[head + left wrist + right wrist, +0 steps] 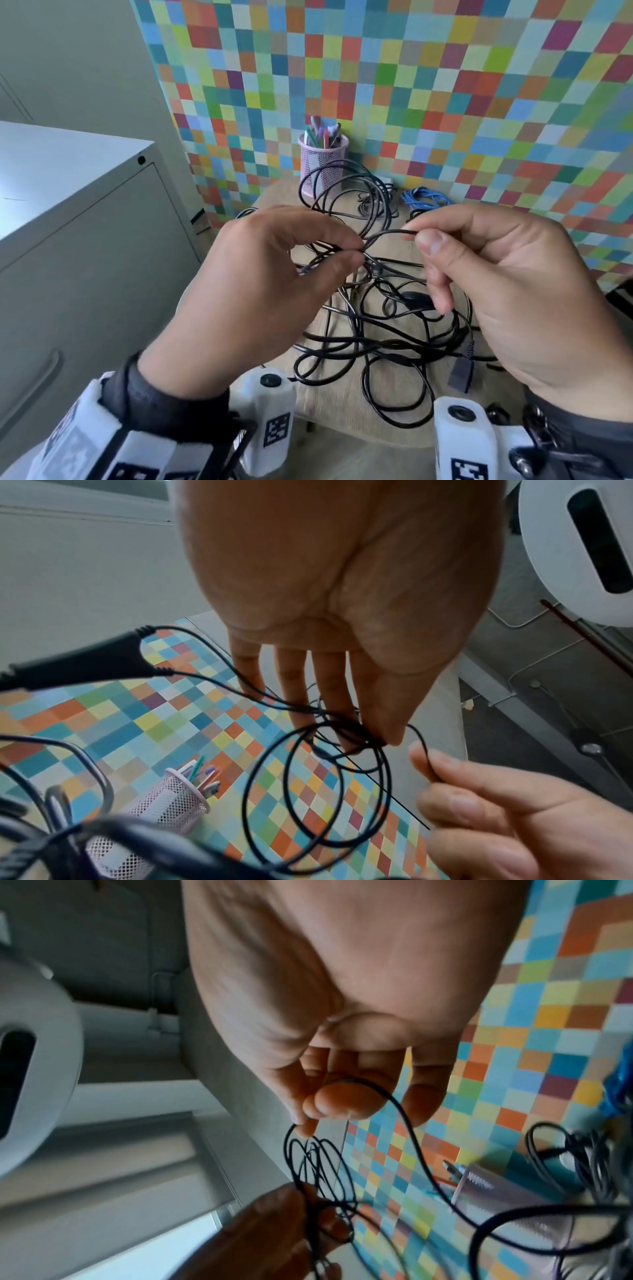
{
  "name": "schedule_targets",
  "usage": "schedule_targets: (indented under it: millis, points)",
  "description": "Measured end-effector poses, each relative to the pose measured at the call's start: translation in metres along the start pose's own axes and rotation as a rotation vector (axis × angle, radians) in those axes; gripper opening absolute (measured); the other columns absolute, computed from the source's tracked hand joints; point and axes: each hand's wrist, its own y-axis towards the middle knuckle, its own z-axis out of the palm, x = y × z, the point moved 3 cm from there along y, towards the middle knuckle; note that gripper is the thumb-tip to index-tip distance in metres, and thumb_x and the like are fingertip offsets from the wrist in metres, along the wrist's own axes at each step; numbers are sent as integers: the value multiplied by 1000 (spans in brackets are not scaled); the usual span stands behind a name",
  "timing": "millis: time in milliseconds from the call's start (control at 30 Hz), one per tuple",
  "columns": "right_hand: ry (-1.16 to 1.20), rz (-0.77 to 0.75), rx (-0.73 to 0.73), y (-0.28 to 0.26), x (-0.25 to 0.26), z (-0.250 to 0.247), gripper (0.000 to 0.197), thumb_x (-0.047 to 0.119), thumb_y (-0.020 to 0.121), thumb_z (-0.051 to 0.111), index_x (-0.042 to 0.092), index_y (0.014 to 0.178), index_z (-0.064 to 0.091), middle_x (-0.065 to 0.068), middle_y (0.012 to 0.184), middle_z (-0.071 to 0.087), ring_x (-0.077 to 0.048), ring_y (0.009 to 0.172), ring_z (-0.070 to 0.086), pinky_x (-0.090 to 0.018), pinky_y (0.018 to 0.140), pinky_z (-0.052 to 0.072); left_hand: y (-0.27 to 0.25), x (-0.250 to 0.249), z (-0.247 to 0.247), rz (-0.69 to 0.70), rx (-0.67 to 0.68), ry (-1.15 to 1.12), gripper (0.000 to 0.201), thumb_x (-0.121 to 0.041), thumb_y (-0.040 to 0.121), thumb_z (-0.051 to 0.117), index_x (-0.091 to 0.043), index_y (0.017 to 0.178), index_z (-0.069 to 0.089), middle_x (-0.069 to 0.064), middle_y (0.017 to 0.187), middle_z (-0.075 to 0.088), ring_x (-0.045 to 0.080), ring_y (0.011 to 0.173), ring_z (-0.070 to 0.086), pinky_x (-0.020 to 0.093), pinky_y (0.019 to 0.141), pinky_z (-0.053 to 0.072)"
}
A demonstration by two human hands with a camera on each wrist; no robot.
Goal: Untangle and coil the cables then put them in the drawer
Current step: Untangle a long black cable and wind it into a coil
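Observation:
A thin black cable (390,233) stretches between both hands above the table. My left hand (274,274) pinches several coiled loops (342,192) of it between thumb and forefinger; in the left wrist view the loops (318,785) hang below the left hand (342,601). My right hand (496,291) pinches the same cable's free run at thumb and forefinger, as the right wrist view of the right hand (342,1015) and cable (404,1123) confirms. Under the hands a tangle of black cables (387,335) lies on the small table (346,418). A blue cable bundle (424,198) lies behind.
A pink mesh pen cup (323,157) stands at the table's back edge. A grey drawer cabinet (78,240) stands to the left, its drawer closed. A chequered multicolour wall (445,85) rises close behind the table. A black plug (460,373) lies front right.

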Motion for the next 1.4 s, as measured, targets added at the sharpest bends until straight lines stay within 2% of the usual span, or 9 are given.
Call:
schedule_targets:
  millis: [100,233,400,567,733,867,1000,1200,1400]
  points:
    - [-138,-11,-24,-2,0,0,15,20,92,70,30,90,81,-6,62,63,-18,49,52,-35,49,46,-2,-7,0,10,27,-41,6,-46,85,75,-44,90,77,-31,96,72,-9,91,67,13,78,49]
    - [-226,-16,-21,-3,0,8,11,28,86,72,32,88,82,0,66,70,-14,56,59,-29,51,50,-4,-8,6,22,30,-55,10,-30,87,80,-40,90,78,-29,93,73,-16,72,62,5,66,43]
    - [-136,-15,-22,-3,-3,13,10,16,87,78,25,83,81,-3,70,74,-21,52,63,-30,53,55,-2,-2,8,3,62,0,4,-39,86,80,-41,86,76,-28,92,72,-2,91,68,24,83,53]
    - [-242,-52,1,-6,-1,24,15,42,87,75,27,88,72,0,73,73,-21,59,65,-43,55,56,-3,-10,11,172,168,44,5,-32,92,66,-27,94,67,-14,95,64,10,97,63,38,85,51]
    - [-246,-60,-77,-3,0,17,19,22,99,62,19,80,61,-6,59,62,-13,45,51,-27,47,42,0,-2,0,122,21,-31,3,-26,101,52,-26,99,54,-12,97,61,12,95,60,26,83,46]
    - [-169,-31,-58,-1,3,7,27,40,98,62,18,82,66,-13,63,60,-17,55,57,-32,52,46,4,6,-16,85,-45,-140,3,-27,100,59,-25,98,61,-10,97,67,19,98,64,36,88,49]
    - [-134,-79,66,-7,9,21,28,48,86,71,23,97,70,-3,86,73,-21,78,69,-30,70,56,1,-5,-10,142,-9,-63,4,-28,96,66,-31,94,65,-12,98,70,9,100,66,16,86,46]
    - [-164,-101,74,-8,5,35,24,29,84,81,30,105,70,6,96,75,-18,86,71,-30,77,58,0,-3,4,130,113,-353,3,-25,99,61,-23,100,61,5,110,68,34,111,64,57,95,50]
    - [51,-228,-54,-7,17,22,17,22,90,73,18,106,73,-6,84,73,-19,65,65,-34,64,54,1,-2,2,21,93,-509,7,-21,96,62,-14,97,63,9,108,71,35,102,70,68,86,51]
